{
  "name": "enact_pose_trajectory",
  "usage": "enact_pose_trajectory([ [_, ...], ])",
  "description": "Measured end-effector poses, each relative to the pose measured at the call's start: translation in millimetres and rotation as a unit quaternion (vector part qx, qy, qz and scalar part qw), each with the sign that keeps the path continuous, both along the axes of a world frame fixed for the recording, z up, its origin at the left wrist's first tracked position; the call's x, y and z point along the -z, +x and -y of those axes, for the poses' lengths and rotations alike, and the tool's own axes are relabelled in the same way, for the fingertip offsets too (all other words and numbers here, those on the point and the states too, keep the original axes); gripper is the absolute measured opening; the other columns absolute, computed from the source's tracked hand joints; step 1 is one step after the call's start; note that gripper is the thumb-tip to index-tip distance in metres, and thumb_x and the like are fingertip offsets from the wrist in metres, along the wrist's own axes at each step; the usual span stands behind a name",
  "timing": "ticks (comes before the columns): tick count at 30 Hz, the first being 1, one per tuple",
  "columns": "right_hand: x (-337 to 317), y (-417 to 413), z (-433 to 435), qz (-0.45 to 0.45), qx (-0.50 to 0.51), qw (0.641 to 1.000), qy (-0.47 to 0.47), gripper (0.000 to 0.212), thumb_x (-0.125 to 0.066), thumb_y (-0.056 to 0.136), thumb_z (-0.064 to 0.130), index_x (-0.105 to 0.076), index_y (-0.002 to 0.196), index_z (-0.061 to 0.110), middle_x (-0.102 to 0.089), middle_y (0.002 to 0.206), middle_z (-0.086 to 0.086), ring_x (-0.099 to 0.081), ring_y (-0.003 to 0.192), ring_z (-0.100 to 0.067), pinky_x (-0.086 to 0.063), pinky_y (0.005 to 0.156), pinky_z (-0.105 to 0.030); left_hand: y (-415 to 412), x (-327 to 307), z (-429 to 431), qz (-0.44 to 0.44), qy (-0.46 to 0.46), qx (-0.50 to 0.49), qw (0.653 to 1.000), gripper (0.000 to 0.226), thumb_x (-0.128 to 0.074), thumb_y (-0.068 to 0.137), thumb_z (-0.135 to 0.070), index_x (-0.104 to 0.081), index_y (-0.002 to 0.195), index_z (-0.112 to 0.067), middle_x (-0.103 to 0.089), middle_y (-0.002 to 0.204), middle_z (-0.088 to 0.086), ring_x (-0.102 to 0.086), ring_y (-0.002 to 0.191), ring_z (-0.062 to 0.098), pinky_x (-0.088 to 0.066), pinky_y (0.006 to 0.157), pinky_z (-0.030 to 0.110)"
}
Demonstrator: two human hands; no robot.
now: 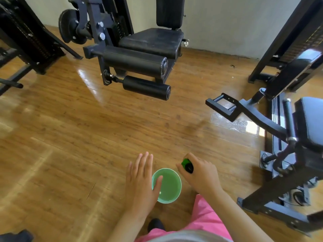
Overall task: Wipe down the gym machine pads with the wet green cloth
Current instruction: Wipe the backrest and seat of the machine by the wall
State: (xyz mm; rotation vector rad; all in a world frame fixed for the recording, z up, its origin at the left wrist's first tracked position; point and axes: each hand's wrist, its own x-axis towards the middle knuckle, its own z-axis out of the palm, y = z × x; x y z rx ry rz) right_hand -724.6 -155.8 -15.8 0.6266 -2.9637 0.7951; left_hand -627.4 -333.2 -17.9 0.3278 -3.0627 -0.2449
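Note:
A pale green bowl (pixel 175 198) of greenish water stands on the wooden floor in front of me. My left hand (pixel 142 179) hovers over its left rim with fingers straight, the thumb above the water. Just right of the bowl, my right hand (pixel 202 175) grips a small green and black wad (pixel 186 164) that looks like the green cloth. Ahead stands a leg machine with a black seat pad (pixel 152 41), a backrest (pixel 170 13) and two black roller pads, upper (pixel 134 64) and lower (pixel 146 87).
Another machine on the right has a black seat pad (pixel 312 123) and a footplate bar (pixel 225 106) reaching toward the middle. A weight-stack frame (pixel 29 37) fills the far left. Wooden floor (pixel 78 137) lies between them. My pink trouser leg (pixel 204 219) is below the bowl.

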Motion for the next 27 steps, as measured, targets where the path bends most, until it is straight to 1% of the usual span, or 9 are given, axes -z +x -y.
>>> enact_pose_trajectory([
  [3, 0, -42, -23, 0.072, -0.033, 0.997, 0.014, 0.034, -0.058, 0.087, 0.056, -0.057, 0.089, 0.022, -0.066, 0.074, 0.007, -0.061, 0.064, -0.019, -0.049, 0.056, -0.030, -47, 1, -24, 0.011, -0.012, -0.009, 1.000, 0.071, -0.041, 0.091, -0.054, -0.032, 0.147, -0.012, -0.036, 0.152, 0.004, -0.028, 0.143, 0.022, -0.019, 0.114, 0.046],
  [5, -2, -78, -43, 0.075, -0.054, 0.995, 0.025, 0.035, -0.055, 0.088, 0.058, -0.055, 0.091, 0.023, -0.066, 0.076, 0.007, -0.061, 0.066, -0.017, -0.049, 0.057, -0.030, -86, -2, -47, 0.007, -0.014, -0.034, 0.999, 0.071, -0.038, 0.091, -0.055, -0.032, 0.147, -0.012, -0.037, 0.152, 0.004, -0.028, 0.143, 0.023, -0.019, 0.115, 0.046],
  [8, -10, -133, -79, 0.050, -0.061, 0.997, 0.018, 0.033, -0.060, 0.086, 0.056, -0.053, 0.085, 0.024, -0.062, 0.068, 0.008, -0.057, 0.058, -0.015, -0.036, 0.045, -0.024, -142, -10, -92, 0.000, 0.009, -0.059, 0.998, 0.070, -0.038, 0.091, -0.053, -0.032, 0.147, -0.012, -0.038, 0.151, 0.005, -0.029, 0.142, 0.023, -0.018, 0.115, 0.044],
  [10, -16, -162, -102, 0.033, -0.048, 0.998, 0.002, 0.031, -0.066, 0.083, 0.051, -0.050, 0.079, 0.025, -0.052, 0.060, 0.012, -0.046, 0.050, -0.009, -0.024, 0.042, -0.015, -174, -15, -124, -0.011, 0.022, -0.056, 0.998, 0.069, -0.043, 0.091, -0.051, -0.034, 0.146, -0.011, -0.040, 0.150, 0.005, -0.032, 0.141, 0.024, -0.019, 0.115, 0.045],
  [11, -18, -174, -112, 0.031, -0.038, 0.999, -0.008, 0.030, -0.068, 0.082, 0.050, -0.051, 0.078, 0.025, -0.048, 0.059, 0.013, -0.042, 0.049, -0.007, -0.024, 0.041, -0.014, -189, -16, -137, -0.011, 0.025, -0.047, 0.999, 0.069, -0.046, 0.090, -0.050, -0.035, 0.146, -0.011, -0.041, 0.149, 0.006, -0.033, 0.140, 0.024, -0.019, 0.114, 0.045],
  [13, -20, -194, -129, 0.033, -0.026, 0.999, -0.022, 0.029, -0.065, 0.081, 0.051, -0.054, 0.078, 0.024, -0.048, 0.059, 0.015, -0.043, 0.049, -0.006, -0.031, 0.041, -0.019, -214, -20, -157, -0.009, 0.025, -0.025, 0.999, 0.069, -0.049, 0.089, -0.049, -0.035, 0.146, -0.011, -0.041, 0.149, 0.006, -0.034, 0.140, 0.024, -0.020, 0.114, 0.045],
  [16, -19, -222, -146, 0.040, -0.013, 0.999, -0.022, 0.031, -0.058, 0.083, 0.055, -0.056, 0.080, 0.024, -0.055, 0.062, 0.013, -0.051, 0.051, -0.010, -0.038, 0.043, -0.024, -248, -23, -162, -0.008, 0.011, -0.013, 1.000, 0.068, -0.042, 0.091, -0.051, -0.031, 0.146, -0.014, -0.039, 0.150, 0.004, -0.032, 0.141, 0.022, -0.017, 0.115, 0.043],
  [22, -26, -293, -153, 0.061, 0.009, 0.998, -0.029, 0.028, -0.059, 0.086, 0.051, -0.051, 0.081, 0.024, -0.051, 0.066, 0.014, -0.053, 0.057, -0.012, -0.047, 0.051, -0.031, -312, -17, -155, -0.015, 0.010, -0.024, 1.000, 0.065, -0.051, 0.091, -0.046, -0.036, 0.145, -0.011, -0.040, 0.149, 0.006, -0.031, 0.140, 0.023, -0.015, 0.116, 0.042],
  [27, -24, -362, -131, 0.086, 0.012, 0.996, -0.023, 0.029, -0.061, 0.086, 0.050, -0.053, 0.080, 0.023, -0.055, 0.066, 0.011, -0.056, 0.060, -0.012, -0.048, 0.055, -0.030, -386, -5, -133, -0.020, 0.021, -0.017, 0.999, 0.066, -0.034, 0.090, -0.052, -0.034, 0.145, -0.014, -0.039, 0.150, 0.004, -0.030, 0.141, 0.021, -0.011, 0.117, 0.039],
])
